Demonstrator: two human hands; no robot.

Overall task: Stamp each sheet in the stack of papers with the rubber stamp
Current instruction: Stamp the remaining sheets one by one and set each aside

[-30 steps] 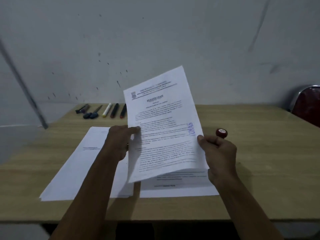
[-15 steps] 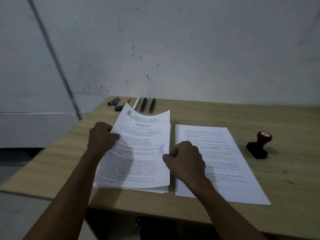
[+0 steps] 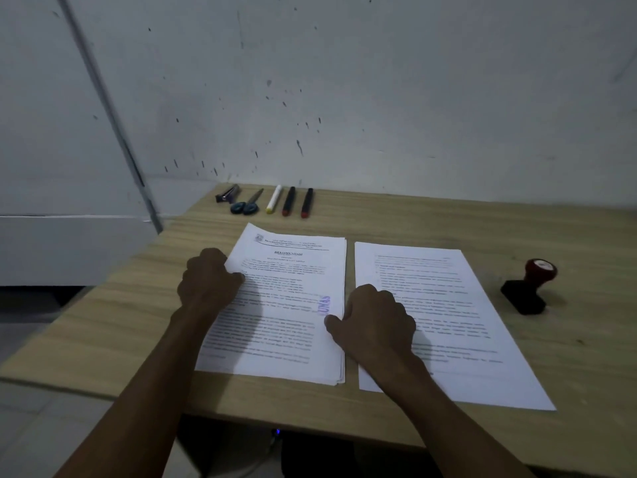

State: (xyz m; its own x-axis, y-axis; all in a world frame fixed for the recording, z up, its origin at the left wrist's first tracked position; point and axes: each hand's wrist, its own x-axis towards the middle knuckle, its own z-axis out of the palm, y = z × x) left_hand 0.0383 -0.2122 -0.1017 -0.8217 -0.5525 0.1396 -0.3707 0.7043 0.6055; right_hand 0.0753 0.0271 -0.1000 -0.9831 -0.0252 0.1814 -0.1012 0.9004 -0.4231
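two piles of paper lie side by side on a wooden table [image 3: 103, 322]. the left pile [image 3: 286, 326] is a thick stack, and its top sheet carries a blue stamp mark [image 3: 323, 304] near the right edge. the right pile [image 3: 448, 315] lies flat just beside it, with a thin strip of table between them.

the left hand [image 3: 208, 279] sits at the left edge of the left pile, fingers curled under with the fingertips on the top sheet — whether it pinches the paper or only presses it cannot be told. the right hand [image 3: 374, 322] rests across the gap between the piles, fingers curled, thumb lying on the right edge of the left pile just below the stamp mark; its grip is likewise unclear.

the rubber stamp [image 3: 529, 286] — red knob, black base — lies tipped on the table to the right of the right pile, well apart from both hands.

along the far edge of the table lie a dark clip-like tool [image 3: 227, 194], scissors [image 3: 246, 203], a white marker [image 3: 274, 199] and two black markers [image 3: 297, 201].
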